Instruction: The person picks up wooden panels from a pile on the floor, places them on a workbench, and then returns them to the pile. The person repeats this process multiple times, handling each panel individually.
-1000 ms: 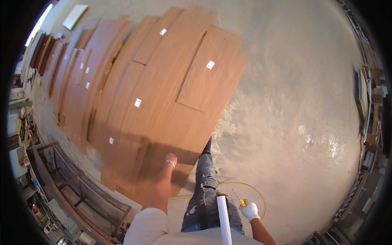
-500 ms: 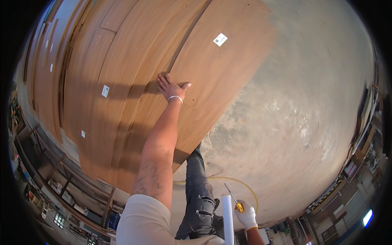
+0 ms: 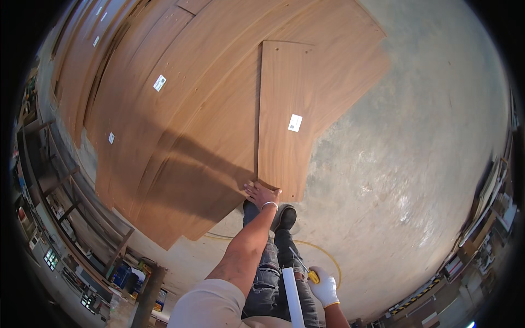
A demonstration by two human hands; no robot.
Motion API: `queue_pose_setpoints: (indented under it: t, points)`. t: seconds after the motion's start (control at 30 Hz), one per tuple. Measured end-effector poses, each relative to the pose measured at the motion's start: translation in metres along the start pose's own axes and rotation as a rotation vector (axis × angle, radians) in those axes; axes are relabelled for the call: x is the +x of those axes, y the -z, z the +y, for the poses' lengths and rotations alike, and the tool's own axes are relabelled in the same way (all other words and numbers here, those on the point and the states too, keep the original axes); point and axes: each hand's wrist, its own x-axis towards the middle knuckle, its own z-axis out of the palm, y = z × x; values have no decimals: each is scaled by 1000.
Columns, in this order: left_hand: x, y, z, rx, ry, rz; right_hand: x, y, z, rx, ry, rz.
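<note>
A brown wooden board point(image 3: 281, 87) with a white label lies on top of larger wood panels, its near end reaching toward me. At its near left corner rests my bare left hand point(image 3: 262, 193), wearing a white wristband. The fingers are spread past the board's left edge, and the thumb lies at the near end. Low on the right, my white-gloved right hand point(image 3: 325, 286) is wrapped round the yellow handle of a screwdriver point(image 3: 313, 276), whose shaft points up and left. A white tube-like piece point(image 3: 292, 298) stands out in front of my body, beside that hand.
Large brown panels point(image 3: 213, 120) lie stacked across the left and the far side. My booted foot point(image 3: 286, 217) stands by the board's near end. A yellow hose or cord point(image 3: 338, 268) curves over the concrete floor point(image 3: 404, 164). Shelving and clutter line both sides.
The labelled board has come nearer and turned, so its long edges now point toward me. My left hand has moved nearer, to its near corner. The right hand keeps the screwdriver.
</note>
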Motion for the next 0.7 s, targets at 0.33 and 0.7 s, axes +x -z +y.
queue_pose_setpoints:
  t: [0.33,0.7]
  points:
    - [-7,-90,-28,-1138,7,-191,-14,-12,95,-37,21,86]
    - [-56,60,-43,-1229,-267,-1034,-21,-3,96,277,-68,291]
